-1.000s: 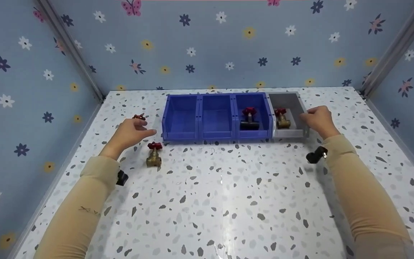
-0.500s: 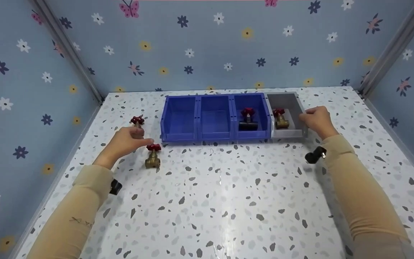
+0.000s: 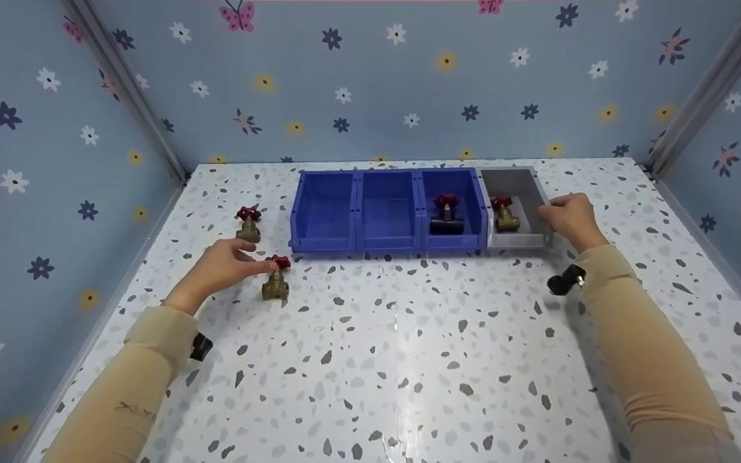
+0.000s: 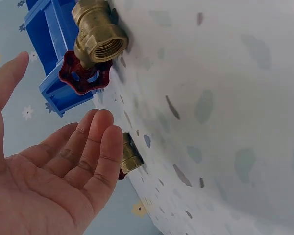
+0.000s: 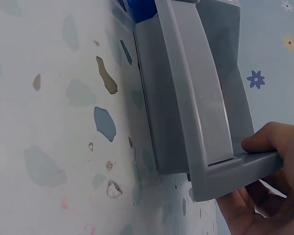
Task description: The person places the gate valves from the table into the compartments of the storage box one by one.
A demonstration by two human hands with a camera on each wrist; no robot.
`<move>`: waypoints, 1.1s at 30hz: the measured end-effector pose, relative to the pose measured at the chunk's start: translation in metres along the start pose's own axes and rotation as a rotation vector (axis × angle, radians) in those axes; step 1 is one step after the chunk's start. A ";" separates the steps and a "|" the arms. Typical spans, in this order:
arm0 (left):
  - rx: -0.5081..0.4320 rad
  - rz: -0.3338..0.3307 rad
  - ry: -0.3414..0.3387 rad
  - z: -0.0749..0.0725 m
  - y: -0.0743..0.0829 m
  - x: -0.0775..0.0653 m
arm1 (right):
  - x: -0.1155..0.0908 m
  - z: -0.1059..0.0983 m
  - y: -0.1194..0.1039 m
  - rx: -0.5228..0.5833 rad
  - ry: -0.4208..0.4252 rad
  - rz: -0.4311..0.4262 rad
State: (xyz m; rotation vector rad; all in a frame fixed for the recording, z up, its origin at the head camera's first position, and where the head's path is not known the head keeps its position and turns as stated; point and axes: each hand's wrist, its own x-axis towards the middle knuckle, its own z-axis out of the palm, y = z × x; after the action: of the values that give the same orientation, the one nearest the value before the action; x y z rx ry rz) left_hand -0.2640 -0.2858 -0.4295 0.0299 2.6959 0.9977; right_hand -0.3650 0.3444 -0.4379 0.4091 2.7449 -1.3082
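My left hand (image 3: 220, 265) reaches to the near brass gate valve (image 3: 275, 286), thumb and fingers spread apart on either side of its red handwheel (image 4: 85, 73). In the left wrist view a gap shows between the fingers and that wheel. Another brass valve with a red wheel (image 3: 249, 226) stands just beyond the hand. My right hand (image 3: 573, 220) pinches the right side wall of the grey bin (image 5: 213, 98), thumb inside and fingers outside. In that bin lies a brass valve with a red wheel (image 3: 506, 220).
Several blue bins (image 3: 324, 243) stand in a row left of the grey one. The rightmost blue bin holds a black-bodied valve with a red wheel (image 3: 446, 224). A flowered wall (image 3: 370, 83) closes off the back of the speckled table (image 3: 396, 360).
My left hand has drawn back from the far brass valve, uncovering it, and come nearer to the front valve's handwheel. The right hand stays on the grey bin's wall.
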 end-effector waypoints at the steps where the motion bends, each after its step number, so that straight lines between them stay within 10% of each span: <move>1: 0.003 -0.003 0.001 0.001 -0.001 -0.001 | 0.000 0.000 0.000 -0.001 0.000 -0.001; 33: 0.021 0.012 -0.012 0.034 -0.006 -0.008 | -0.001 0.000 0.002 0.002 0.013 -0.008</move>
State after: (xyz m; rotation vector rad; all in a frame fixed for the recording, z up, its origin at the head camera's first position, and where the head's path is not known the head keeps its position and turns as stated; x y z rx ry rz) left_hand -0.2476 -0.2694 -0.4560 0.0567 2.6979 0.9702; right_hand -0.3631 0.3454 -0.4393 0.4081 2.7588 -1.3153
